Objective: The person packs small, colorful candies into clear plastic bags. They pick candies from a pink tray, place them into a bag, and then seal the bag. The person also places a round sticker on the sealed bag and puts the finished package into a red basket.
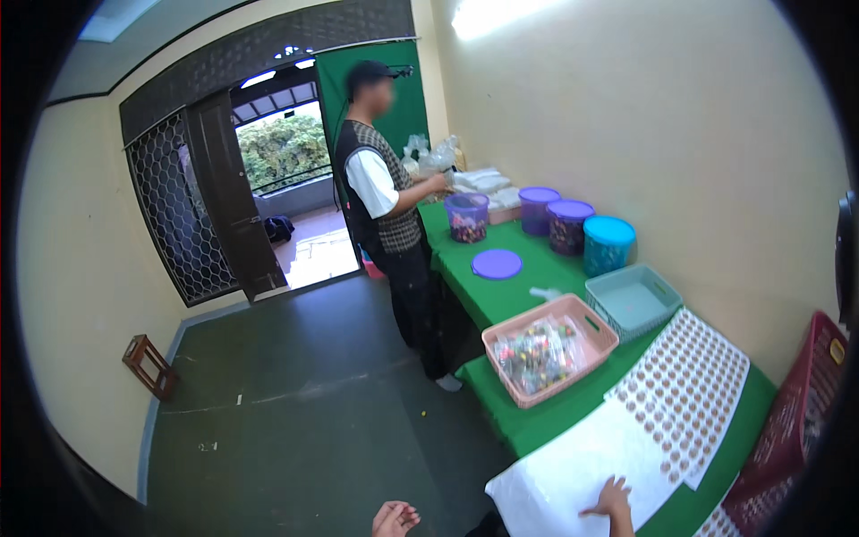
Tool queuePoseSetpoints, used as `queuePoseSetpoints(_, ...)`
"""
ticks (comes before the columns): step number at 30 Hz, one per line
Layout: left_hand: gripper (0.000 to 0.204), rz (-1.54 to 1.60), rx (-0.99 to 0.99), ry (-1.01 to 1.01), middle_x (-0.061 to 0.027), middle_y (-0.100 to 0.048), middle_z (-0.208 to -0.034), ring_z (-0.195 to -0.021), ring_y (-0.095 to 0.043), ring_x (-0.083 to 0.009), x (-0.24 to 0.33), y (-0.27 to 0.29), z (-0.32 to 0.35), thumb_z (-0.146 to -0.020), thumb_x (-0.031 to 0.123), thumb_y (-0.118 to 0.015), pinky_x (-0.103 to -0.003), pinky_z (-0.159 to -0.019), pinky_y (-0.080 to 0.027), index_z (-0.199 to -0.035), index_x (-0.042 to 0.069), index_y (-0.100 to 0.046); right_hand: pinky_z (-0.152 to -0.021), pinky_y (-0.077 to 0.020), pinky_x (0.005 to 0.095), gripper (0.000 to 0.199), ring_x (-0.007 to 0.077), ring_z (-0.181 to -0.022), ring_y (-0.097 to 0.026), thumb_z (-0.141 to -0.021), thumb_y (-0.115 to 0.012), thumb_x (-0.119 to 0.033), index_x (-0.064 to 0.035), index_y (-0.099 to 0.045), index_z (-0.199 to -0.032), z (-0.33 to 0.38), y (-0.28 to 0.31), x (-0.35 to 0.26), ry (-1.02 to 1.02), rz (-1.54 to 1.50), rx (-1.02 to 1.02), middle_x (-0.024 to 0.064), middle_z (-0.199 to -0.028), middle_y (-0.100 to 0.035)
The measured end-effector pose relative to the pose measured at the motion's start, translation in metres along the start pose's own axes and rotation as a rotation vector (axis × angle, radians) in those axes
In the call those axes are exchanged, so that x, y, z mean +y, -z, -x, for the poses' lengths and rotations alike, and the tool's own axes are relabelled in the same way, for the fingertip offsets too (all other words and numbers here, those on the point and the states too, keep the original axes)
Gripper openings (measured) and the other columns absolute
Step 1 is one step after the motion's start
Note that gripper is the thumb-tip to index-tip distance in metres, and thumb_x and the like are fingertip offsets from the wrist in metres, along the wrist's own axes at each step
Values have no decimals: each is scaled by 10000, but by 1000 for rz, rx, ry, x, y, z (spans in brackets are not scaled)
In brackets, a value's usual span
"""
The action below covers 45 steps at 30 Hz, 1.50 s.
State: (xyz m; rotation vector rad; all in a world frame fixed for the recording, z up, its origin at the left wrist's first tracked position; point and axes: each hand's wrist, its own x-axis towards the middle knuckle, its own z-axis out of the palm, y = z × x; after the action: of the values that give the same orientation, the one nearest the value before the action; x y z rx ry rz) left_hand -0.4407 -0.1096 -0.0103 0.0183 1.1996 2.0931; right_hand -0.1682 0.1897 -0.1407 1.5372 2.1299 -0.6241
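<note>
My right hand (611,499) rests with fingers spread on a large white sheet (573,479) lying at the near end of the green table (519,304). My left hand (395,517) hangs off the table's edge over the floor, fingers loosely curled, holding nothing. Beside the white sheet lies a sheet covered with rows of brown round stickers (684,389). A pink basket (548,349) filled with small clear packets of colourful bits stands further along.
A pale teal basket (633,300), a teal tub (608,243), purple-lidded tubs (555,215) and a loose purple lid (496,263) stand on the table. Another person (386,210) works at the far end. A red crate (796,421) is at right, a wooden stool (149,365) by the left wall.
</note>
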Motion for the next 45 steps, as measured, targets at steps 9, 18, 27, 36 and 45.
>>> queuePoseSetpoints(9,113,-209,-212,44,-83,-523,-818,-749,-522,-151,34,-73,-140,-820,127,-433,-291,-703,-435,-866,27,-460,-889,-252,548,1218,426,-1169,-163,-396,-743,-505,79,-69,-1225,26,56,-51,-155,150,-223,297,-1271,-94)
queuePoseSetpoints(18,167,-486,-498,246,-81,-540,-872,-798,-529,-130,19,-106,-226,-842,164,-417,-261,-736,-429,-905,22,-477,-851,-357,396,999,370,-1053,-359,-455,-776,-351,49,-228,-1189,31,57,-78,-401,150,-10,263,-1185,-290)
queuePoseSetpoints(27,140,-289,-916,263,-61,-525,-827,-771,-531,-144,31,-229,-340,-831,137,-420,-266,-719,-423,-890,19,-466,-892,-162,595,1303,478,-1171,15,-305,-729,-557,152,-94,-1195,-10,14,-59,-489,-352,1,330,-1260,-58)
queuePoseSetpoints(36,201,-788,-1217,275,-82,-489,-870,-648,-514,-106,-13,-265,-410,-795,131,-488,-211,-511,-427,-958,17,-460,-924,-135,561,1104,505,-1141,-108,-412,-703,-519,187,-246,-1128,-24,46,-81,-744,-456,99,344,-1193,-230)
queuePoseSetpoints(45,518,-1317,-1445,-571,-151,-451,-887,-841,-459,-282,-63,-274,-463,-583,226,-690,-350,-717,-377,-949,-43,-440,-745,-391,266,340,153,-847,-500,-719,-596,-180,-18,-479,-993,37,48,-138,-578,-1559,1195,96,-922,-535)
